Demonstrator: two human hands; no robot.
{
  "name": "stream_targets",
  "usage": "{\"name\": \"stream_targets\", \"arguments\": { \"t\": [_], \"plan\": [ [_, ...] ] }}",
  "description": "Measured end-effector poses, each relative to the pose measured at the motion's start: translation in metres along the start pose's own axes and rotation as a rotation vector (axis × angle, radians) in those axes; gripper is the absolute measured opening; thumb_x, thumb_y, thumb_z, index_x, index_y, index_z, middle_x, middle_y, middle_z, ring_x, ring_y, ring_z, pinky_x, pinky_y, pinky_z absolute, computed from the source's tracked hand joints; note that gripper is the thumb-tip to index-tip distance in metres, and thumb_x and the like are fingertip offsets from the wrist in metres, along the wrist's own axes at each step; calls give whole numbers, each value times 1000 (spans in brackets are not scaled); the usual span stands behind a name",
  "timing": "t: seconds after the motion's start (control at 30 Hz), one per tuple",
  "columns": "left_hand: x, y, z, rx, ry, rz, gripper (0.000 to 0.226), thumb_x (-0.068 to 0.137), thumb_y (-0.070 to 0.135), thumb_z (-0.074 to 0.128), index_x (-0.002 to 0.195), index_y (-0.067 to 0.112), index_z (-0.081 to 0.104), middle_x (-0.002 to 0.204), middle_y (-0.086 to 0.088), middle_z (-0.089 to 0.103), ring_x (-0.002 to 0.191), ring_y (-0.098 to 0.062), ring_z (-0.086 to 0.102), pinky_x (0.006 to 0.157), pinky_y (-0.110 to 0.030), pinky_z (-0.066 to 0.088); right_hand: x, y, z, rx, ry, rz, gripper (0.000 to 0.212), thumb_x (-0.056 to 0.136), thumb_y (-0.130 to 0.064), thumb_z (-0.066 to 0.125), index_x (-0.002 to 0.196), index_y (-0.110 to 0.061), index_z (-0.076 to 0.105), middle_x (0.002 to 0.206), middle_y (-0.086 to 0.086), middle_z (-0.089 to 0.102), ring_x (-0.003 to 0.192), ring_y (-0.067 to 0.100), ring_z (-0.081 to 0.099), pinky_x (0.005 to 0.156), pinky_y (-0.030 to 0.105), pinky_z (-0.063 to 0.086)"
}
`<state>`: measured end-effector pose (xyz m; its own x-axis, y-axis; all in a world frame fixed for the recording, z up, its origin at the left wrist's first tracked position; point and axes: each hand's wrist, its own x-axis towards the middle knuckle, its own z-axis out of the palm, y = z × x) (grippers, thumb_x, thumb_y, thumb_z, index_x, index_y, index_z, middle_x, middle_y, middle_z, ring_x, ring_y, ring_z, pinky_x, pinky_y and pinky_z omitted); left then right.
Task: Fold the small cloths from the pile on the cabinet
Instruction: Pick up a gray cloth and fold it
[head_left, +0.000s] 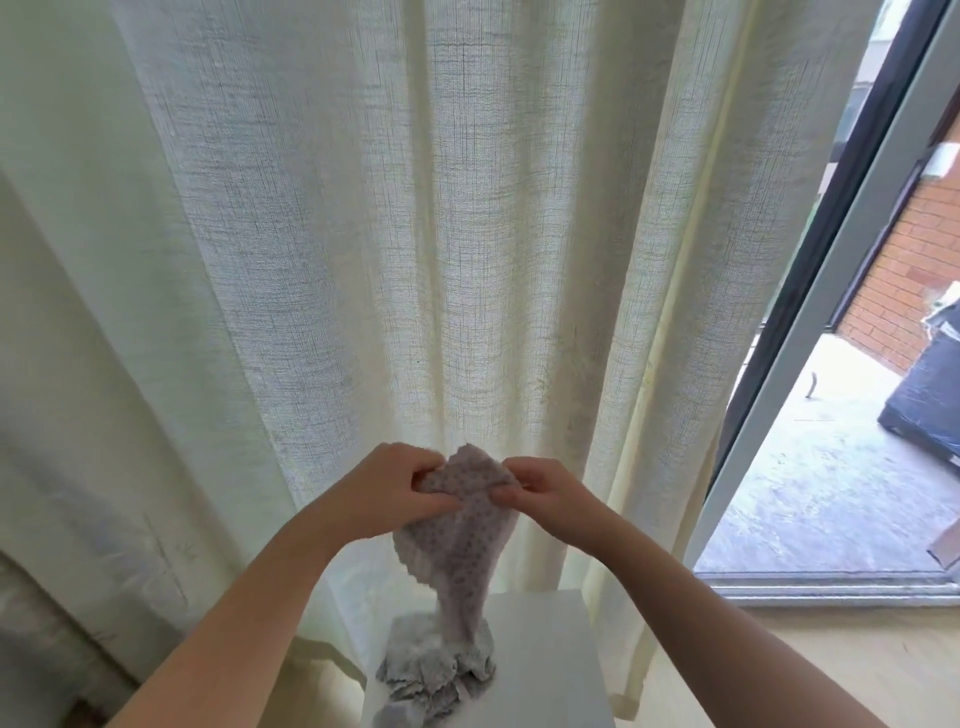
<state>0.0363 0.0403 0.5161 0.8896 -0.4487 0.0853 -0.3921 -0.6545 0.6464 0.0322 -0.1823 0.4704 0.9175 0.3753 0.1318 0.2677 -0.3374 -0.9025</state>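
A small grey cloth with dark dots (460, 540) hangs in the air above the white cabinet (550, 670). My left hand (387, 491) pinches its top edge on the left, and my right hand (535, 488) pinches the same edge on the right, the two hands close together. The cloth's lower end reaches down to the pile of crumpled grey cloths (431, 675) on the cabinet's left part. Whether it still touches the pile I cannot tell.
A cream curtain (415, 234) hangs right behind the cabinet. To the right stands a glass door with a grey frame (810, 332), a balcony floor and a brick wall beyond it. Pale wooden floor (841, 660) lies right of the cabinet.
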Motion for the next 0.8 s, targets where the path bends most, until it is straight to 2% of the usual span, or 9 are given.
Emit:
{"name": "stream_targets", "arguments": {
  "t": [0.03,0.1,0.2,0.27,0.37,0.53,0.63,0.73,0.8],
  "plan": [
    [-3,-4,2,-6,9,-11,20,81,27,75,69,24,59,66,10,53,60,-1,47,62,-17,38,-1,1,-1,-3,-5,5,41,86,-40,64,82,1,62,72,8,53,71,15,48,69,35,38],
    [-7,-6,6,-30,37,-20,16,86,22,69,74,26,60,71,11,55,63,1,49,63,-16,38,-1,-2,1,-6,-33,19,48,84,-46,65,91,2,66,80,19,63,76,17,57,73,40,48],
    [-8,2,7,-31,90,11,9,89,24,67,86,31,62,73,11,62,65,0,55,62,-17,45,2,-11,4,47,-1,-10,17,92,-27,65,102,-17,74,97,8,74,93,19,70,86,43,58],
    [-9,4,3,-40,153,39,16,90,26,67,97,36,57,78,10,66,66,-3,60,60,-18,49,6,-18,3,68,74,-35,15,90,-26,62,97,-27,75,95,6,74,94,23,70,87,47,57],
    [-13,2,-5,29,162,87,22,93,24,62,105,34,47,78,4,63,57,-5,52,59,-16,44,9,-22,-5,90,172,-42,15,90,-27,62,97,-26,75,95,6,75,95,25,70,90,51,55],
    [-12,3,-7,116,249,158,13,93,20,61,94,29,52,71,10,58,60,-10,47,55,-14,37,7,-25,-14,31,223,-81,11,94,-16,62,97,-16,73,92,10,71,92,28,68,87,47,55],
    [-9,4,-9,127,283,174,14,91,18,63,90,27,52,68,11,57,53,-10,44,53,-14,36,5,-28,-17,-44,237,-122,5,92,-19,65,94,-22,63,84,6,68,76,18,64,73,34,53],
    [-4,5,-15,157,276,184,22,92,18,62,89,32,46,72,6,62,52,-10,43,51,-15,35,-1,-39,-25,-107,214,-165,26,90,-17,68,100,-34,51,84,7,72,74,21,67,70,30,56],
    [-2,8,-19,187,252,200,26,93,16,60,90,34,42,71,3,61,51,-10,42,51,-16,34,-4,-46,-31,-163,182,-196,34,90,-15,67,104,-40,49,82,4,73,76,15,70,70,27,58]
  ]
}}
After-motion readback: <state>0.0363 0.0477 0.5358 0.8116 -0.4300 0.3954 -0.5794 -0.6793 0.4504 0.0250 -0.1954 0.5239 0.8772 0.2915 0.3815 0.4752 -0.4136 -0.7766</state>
